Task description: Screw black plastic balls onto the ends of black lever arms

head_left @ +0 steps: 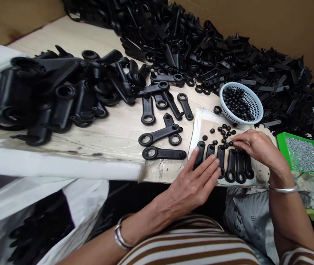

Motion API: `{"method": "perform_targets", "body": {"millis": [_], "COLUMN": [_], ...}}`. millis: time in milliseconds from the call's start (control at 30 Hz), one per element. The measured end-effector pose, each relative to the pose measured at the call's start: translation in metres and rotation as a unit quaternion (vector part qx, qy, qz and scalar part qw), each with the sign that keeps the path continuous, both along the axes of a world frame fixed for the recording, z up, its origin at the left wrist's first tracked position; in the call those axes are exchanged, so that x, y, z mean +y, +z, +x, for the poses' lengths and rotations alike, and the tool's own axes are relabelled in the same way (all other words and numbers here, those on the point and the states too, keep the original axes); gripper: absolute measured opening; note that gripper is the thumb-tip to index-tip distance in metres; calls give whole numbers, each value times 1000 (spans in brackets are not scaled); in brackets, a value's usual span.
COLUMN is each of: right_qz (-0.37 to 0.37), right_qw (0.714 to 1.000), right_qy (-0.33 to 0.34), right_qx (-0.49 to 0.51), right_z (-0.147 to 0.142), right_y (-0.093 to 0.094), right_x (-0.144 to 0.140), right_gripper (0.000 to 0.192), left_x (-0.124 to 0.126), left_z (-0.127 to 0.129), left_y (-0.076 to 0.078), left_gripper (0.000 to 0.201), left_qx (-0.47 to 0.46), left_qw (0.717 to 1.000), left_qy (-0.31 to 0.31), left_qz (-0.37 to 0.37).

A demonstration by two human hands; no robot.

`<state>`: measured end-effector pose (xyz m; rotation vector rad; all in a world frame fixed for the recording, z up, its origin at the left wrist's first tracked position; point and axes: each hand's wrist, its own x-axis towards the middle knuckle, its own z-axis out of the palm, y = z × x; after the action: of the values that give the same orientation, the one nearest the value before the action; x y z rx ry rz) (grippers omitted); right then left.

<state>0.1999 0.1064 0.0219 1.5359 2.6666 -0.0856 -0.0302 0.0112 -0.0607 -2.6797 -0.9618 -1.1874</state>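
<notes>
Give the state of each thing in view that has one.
Row of black plastic arms: lying side by side.
Left hand: fingers extended over row's left end.
Small round black caps: scattered loose.
Right hand: fingertips together at the caps; hold unclear.
Light-blue round plastic basket: holding black pieces.
Green rectangular plastic tray: holding silver metal pieces.

Pale-topped table point(124, 125) and its contents, located by the light-blue basket point(252, 105) standing on it. Behind the basket and to both sides: a large heap of black plastic parts point(168, 40). Far left: a second pile point(63, 110). Nearer left: loose levers point(161, 133). In front: a sheet point(205, 121) bearing six levers in a row point(231, 163) and small caps point(212, 130). Front right: a green tray point(283, 146).
</notes>
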Motion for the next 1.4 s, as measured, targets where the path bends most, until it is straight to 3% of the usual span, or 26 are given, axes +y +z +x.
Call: {"method": "perform_targets", "body": {"millis": [167, 367, 567, 900, 1100, 1267, 1400], "right_qz": [-93, -182, -163, -165, -74, 62, 100], "right_qw": [996, 968, 928, 900, 930, 965, 975], "right_qy": [3, -36, -102, -59, 55, 65, 68], "right_qx": [8, 169, 319, 400, 355, 247, 184], "right_z": [-2, 6, 14, 9, -18, -39, -45], "right_y": [-1, 4, 13, 17, 20, 11, 2], "right_x": [13, 12, -3, -24, -40, -46, -46], "right_gripper": [21, 22, 21, 15, 29, 23, 20], "left_x": [-2, -2, -1, 0, 0, 0, 1], "left_z": [-6, -3, -2, 0, -1, 0, -1], "left_y": [-2, -7, -8, -8, -9, -10, -8], "left_gripper": [23, 22, 20, 19, 22, 23, 23], "left_qx": [-1, -10, -14, -11, 2, 7, 3], "left_qw": [1000, 1000, 1000, 999, 999, 999, 1000], "left_qy": [13, 14, 24, 30, 29, 27, 24], "left_qz": [-21, -15, -2, 11, 17, 17, 17]}}
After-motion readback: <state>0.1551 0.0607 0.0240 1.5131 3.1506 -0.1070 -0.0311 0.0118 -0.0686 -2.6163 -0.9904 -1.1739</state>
